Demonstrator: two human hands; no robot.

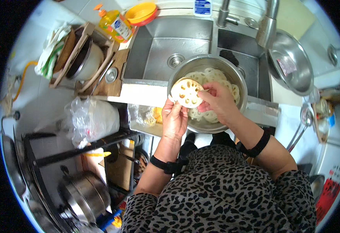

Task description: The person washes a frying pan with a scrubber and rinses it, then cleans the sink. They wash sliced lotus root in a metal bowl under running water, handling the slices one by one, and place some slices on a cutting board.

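My left hand (pixel 175 116) holds a large pale lotus root piece (pixel 187 92) from below, its holed cut face turned up. At its right edge, the fingers of my right hand (pixel 218 100) are bent and close together; they touch the piece, and a thin strip shows by them. Beneath both hands is a round stainless steel bowl (pixel 241 74) on the sink's front edge. Several lotus root slices (pixel 215 75) lie in it, partly hidden by my hands and the held piece.
Behind the bowl is a double steel sink (pixel 161 54) with a faucet (pixel 267 32). A dish soap bottle (pixel 116 26) and a yellow bowl (pixel 141 13) stand at the back left. Another steel bowl (pixel 296 55) holding a small packet is at the right, a wooden rack (pixel 85 55) at the left.
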